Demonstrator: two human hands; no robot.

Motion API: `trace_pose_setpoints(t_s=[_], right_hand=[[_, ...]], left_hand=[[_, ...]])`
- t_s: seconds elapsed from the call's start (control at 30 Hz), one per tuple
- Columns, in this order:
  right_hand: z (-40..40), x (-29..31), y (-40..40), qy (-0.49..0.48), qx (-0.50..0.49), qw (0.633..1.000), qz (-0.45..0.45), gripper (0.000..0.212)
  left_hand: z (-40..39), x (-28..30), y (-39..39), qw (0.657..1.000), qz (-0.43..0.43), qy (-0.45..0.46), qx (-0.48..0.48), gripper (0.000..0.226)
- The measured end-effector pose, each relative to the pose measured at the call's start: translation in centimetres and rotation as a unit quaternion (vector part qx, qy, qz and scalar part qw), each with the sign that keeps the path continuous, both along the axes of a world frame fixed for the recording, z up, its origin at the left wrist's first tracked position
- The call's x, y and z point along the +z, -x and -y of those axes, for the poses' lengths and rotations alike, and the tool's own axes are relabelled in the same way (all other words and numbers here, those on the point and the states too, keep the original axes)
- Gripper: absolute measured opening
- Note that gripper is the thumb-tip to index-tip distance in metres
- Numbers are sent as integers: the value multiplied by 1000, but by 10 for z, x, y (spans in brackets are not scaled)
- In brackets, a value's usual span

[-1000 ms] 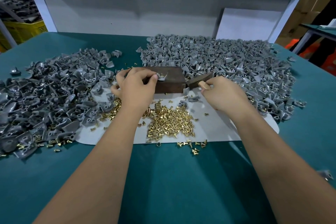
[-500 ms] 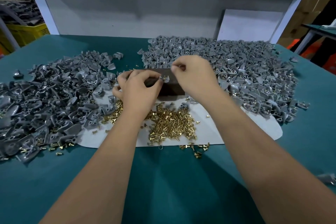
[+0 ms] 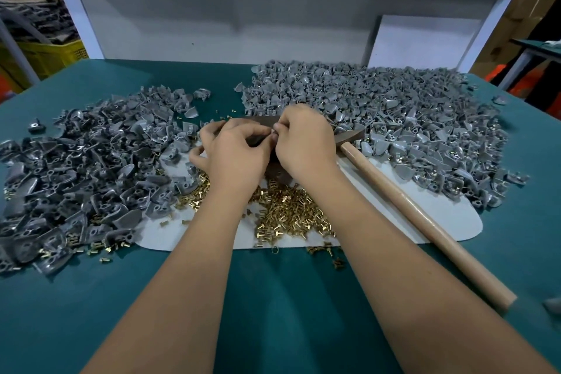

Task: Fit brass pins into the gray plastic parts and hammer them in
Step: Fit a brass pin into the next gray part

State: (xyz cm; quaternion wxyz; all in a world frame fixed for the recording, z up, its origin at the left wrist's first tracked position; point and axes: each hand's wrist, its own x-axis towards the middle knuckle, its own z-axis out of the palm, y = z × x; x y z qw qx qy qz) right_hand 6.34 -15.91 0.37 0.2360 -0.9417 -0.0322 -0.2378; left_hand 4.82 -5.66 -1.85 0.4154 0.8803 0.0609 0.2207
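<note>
A small gray plastic part sits pinched between the two hands at the middle of the table, over a dark brown block that shows only at its far edge and between the knuckles. The left hand has its fingers curled, thumb and forefinger closed on the part from the nine o'clock side; the right hand meets it from three o'clock, fingertips bunched together at the same spot, though whether they nip a pin cannot be told. Just toward six o'clock of the hands lies a loose heap of brass pins on a white mat. A hammer lies free at four o'clock, its dark head just beside the right hand, its pale wooden handle running across the mat toward the near right edge. A pile of gray parts spreads at nine o'clock with stray pins along its near fringe, and a larger pile fills one to three o'clock. All rest on a teal table; a yellow crate stands off at ten o'clock.
</note>
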Motion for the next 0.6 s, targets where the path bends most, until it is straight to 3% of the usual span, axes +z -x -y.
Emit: trace_pose_setpoints(t_s=[0.17,0.37,0.53,0.6], right_hand=[[2,-6,1,-64,16,998,22,16],[4,-9,4,-65,19,997,30,14],[17,9,12,-135,54,989,-29,13],[34,17,19,-119,14,993,-26,10]], left_hand=[[1,-2,-1,1000,0,-9,10,6],[1,-4,-2,1000,1,-17,9,12],[-1,-1,-1,999,-17,32,-21,7],[-2,1,-2,997,-27,58,-36,6]])
